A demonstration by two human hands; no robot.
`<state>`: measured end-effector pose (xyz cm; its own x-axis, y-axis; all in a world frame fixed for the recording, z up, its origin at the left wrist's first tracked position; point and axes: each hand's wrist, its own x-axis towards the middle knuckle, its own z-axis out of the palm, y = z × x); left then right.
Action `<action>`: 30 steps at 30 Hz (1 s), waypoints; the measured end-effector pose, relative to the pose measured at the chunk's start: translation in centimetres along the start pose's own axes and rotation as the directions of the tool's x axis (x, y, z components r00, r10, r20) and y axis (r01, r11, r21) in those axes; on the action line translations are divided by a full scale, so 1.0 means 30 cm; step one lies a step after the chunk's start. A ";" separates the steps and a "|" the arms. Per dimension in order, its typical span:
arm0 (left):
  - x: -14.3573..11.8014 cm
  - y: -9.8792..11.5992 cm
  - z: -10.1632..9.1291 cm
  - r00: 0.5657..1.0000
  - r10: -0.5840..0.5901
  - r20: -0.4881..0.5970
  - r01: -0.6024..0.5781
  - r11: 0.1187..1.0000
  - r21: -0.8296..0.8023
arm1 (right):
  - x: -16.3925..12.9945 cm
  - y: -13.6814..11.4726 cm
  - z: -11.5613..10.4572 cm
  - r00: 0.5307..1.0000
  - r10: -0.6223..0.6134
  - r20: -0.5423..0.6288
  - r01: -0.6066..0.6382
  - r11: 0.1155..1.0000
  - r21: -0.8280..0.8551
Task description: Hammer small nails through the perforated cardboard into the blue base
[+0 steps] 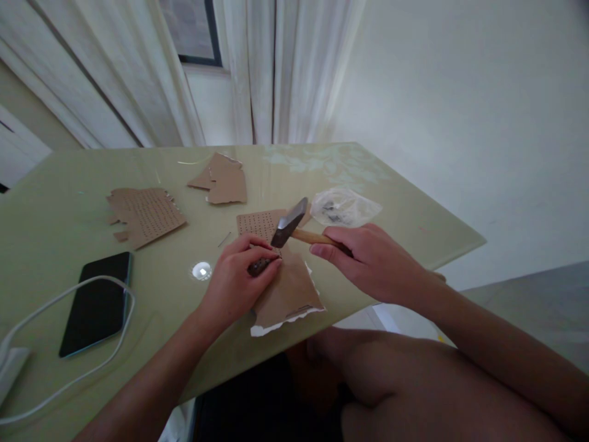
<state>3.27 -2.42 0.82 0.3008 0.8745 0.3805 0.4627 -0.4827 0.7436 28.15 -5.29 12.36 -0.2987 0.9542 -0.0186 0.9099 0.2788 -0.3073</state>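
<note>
My right hand (pixel 363 255) is wrapped round the wooden handle of a hammer (pixel 291 224). The hammer's dark metal head hangs just above the fingertips of my left hand (pixel 242 270). Those fingers are pinched together over a piece of brown cardboard (pixel 289 288), and whatever is between them is too small or hidden to make out. A dark patch shows under the curled fingers. Rows of small holes cover the far part of this cardboard, while its near edge is torn and white. A thin nail-like piece (pixel 224 239) lies on the table left of the cardboard.
A clear plastic bag (pixel 345 205) with small dark bits inside lies behind my right hand. Another holed cardboard piece (pixel 145 215) and a torn one (pixel 227 178) lie farther left. A phone (pixel 98 304) and a white cable (pixel 131 316) occupy the table's (pixel 161 344) left side.
</note>
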 end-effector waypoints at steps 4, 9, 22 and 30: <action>-0.001 -0.007 -0.001 1.000 -0.022 0.020 0.021 0.999 0.040 | 0.003 0.005 0.005 1.000 -0.006 -0.023 0.007 0.999 0.041; -0.002 -0.007 0.000 1.000 -0.022 0.006 0.021 0.997 0.074 | 0.017 0.011 0.040 0.989 -0.021 0.144 0.035 0.995 -0.090; -0.006 -0.008 -0.002 1.000 -0.004 -0.008 0.004 0.999 0.050 | 0.010 0.017 0.036 0.988 -0.015 0.154 0.022 0.999 -0.043; 0.058 -0.095 -0.106 0.957 -0.144 -0.251 0.156 0.987 0.028 | -0.028 0.074 0.018 0.959 -0.123 0.255 0.126 0.992 0.007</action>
<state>-0.18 0.64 1.12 0.0114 0.9186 0.3950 0.5271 -0.3412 0.7783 30.27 -5.51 11.18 -0.4722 0.8528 -0.2230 0.8630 0.3957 -0.3141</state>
